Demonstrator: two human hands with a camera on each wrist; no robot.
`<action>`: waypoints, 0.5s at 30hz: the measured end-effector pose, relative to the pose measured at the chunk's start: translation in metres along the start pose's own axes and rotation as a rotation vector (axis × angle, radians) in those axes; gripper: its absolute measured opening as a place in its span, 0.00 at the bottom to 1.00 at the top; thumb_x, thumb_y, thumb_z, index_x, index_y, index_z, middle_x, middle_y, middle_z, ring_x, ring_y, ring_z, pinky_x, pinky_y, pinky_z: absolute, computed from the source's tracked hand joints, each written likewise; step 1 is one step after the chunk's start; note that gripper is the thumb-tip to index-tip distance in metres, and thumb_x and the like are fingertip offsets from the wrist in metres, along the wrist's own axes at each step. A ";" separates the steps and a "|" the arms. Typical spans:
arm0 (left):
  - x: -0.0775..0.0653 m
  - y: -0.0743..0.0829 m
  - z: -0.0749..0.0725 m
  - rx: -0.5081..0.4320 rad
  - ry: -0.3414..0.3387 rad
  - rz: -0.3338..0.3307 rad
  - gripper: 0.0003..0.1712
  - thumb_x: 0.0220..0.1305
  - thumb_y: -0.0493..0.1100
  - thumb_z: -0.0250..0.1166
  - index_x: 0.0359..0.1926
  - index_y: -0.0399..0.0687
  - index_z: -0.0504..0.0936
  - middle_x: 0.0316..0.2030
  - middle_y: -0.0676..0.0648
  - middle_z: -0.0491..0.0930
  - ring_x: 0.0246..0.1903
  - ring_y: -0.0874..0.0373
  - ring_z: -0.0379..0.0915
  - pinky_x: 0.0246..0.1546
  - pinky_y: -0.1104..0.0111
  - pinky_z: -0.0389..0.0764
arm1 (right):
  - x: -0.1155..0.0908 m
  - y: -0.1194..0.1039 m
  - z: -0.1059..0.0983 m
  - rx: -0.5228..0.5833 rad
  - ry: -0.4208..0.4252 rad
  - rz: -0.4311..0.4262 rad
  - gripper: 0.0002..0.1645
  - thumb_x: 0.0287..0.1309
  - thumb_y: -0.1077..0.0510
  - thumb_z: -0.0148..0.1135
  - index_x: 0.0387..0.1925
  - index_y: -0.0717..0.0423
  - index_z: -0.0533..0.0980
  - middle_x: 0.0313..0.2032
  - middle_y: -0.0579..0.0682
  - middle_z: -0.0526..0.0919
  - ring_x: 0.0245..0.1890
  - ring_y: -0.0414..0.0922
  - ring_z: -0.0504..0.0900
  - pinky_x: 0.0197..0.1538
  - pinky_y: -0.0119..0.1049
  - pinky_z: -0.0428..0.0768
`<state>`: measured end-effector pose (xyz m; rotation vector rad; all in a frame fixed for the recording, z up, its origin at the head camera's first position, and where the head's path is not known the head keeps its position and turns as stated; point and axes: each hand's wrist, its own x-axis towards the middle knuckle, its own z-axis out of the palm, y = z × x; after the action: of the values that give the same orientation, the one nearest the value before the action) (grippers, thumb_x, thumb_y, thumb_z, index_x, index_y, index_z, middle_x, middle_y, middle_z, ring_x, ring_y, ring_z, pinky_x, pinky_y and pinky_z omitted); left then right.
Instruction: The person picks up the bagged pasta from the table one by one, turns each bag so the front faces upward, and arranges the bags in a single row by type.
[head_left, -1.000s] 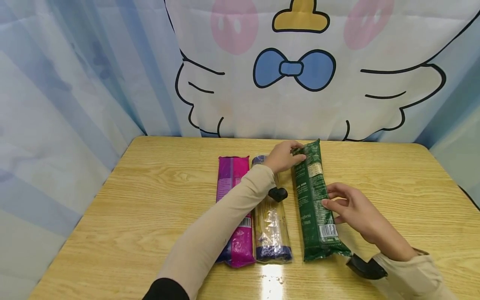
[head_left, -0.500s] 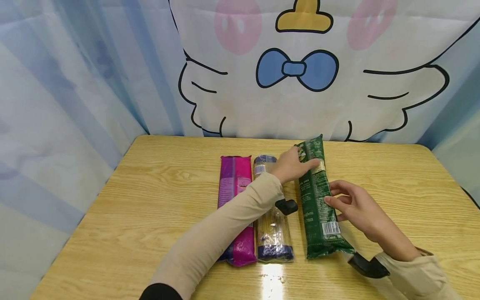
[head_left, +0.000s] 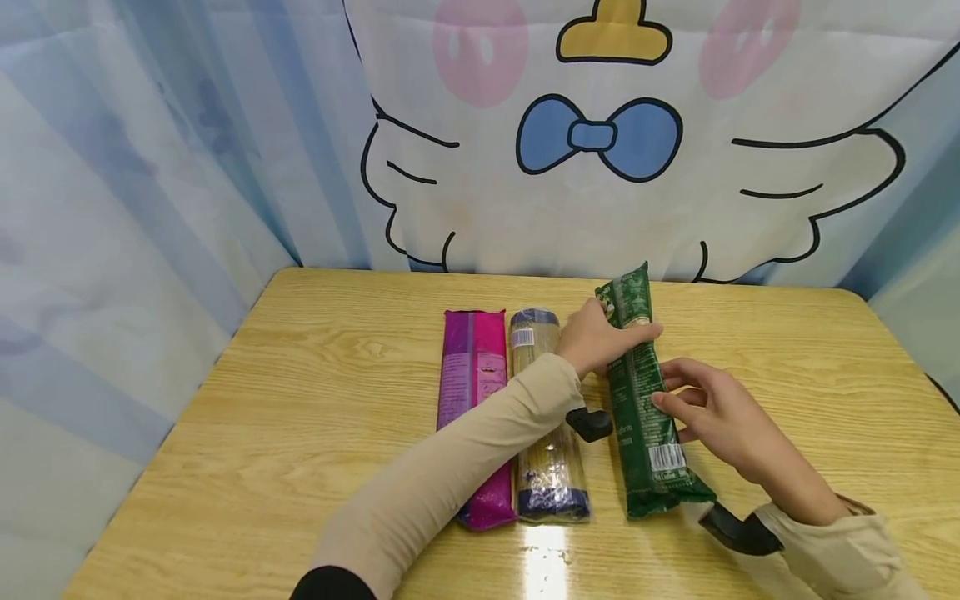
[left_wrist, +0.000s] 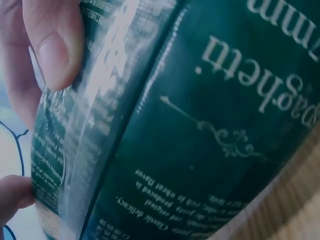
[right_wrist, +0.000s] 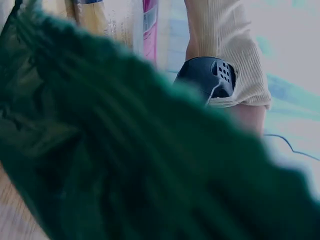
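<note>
Green packet gripped by both hands, right of the desk's middle

The long, dark-green, glossy plastic packet has white print, a barcode near its lower end and crimped ends. "Spaghetti" is legible, inverted, in the left wrist view. It slants, upper end leftward; in the head view its top corner overlaps the desk's far edge. Contact with the desk: cannot tell.

Left hand: grips the upper part, thumb across the front, fingers at the left side, partly hidden. Right hand: pinches the right edge, narrow gap, thumb on the front, fingers curled behind. The packet thus lies between the two hands, its lower end extending below both. In the right wrist view its blurred end fills the foreground.

To its left, apart: a clear plastic packet of thin yellow sticks with dark-blue ends. Just beside that, further left: a flat pink-and-purple plastic packet. Both lie lengthwise on the light wood-grain desk, partly covered by the beige left sleeve.
</note>
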<state>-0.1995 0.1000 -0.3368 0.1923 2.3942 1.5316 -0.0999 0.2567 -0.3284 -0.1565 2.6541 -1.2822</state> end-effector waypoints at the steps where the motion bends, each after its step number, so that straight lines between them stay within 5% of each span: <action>1: 0.000 0.000 0.001 -0.018 0.005 -0.005 0.47 0.58 0.61 0.71 0.69 0.42 0.65 0.52 0.41 0.77 0.27 0.47 0.79 0.32 0.55 0.85 | 0.000 0.000 0.000 -0.011 0.001 -0.004 0.28 0.71 0.60 0.56 0.65 0.71 0.64 0.52 0.67 0.74 0.45 0.53 0.83 0.31 0.37 0.86; 6: 0.002 -0.002 0.006 -0.097 0.047 -0.014 0.43 0.58 0.54 0.72 0.70 0.45 0.67 0.57 0.41 0.77 0.29 0.52 0.79 0.32 0.57 0.86 | -0.002 -0.002 0.001 -0.043 -0.003 -0.018 0.25 0.70 0.61 0.57 0.63 0.71 0.66 0.51 0.66 0.75 0.44 0.52 0.83 0.30 0.36 0.86; 15: 0.005 -0.003 0.009 -0.253 0.075 0.002 0.38 0.57 0.48 0.75 0.67 0.47 0.72 0.51 0.42 0.80 0.25 0.58 0.77 0.31 0.53 0.88 | -0.002 -0.003 0.001 -0.063 -0.007 -0.013 0.26 0.70 0.60 0.57 0.63 0.72 0.66 0.52 0.67 0.76 0.43 0.53 0.84 0.29 0.38 0.87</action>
<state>-0.2011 0.1076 -0.3440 0.0836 2.2259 1.8535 -0.0975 0.2542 -0.3265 -0.1877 2.6935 -1.2001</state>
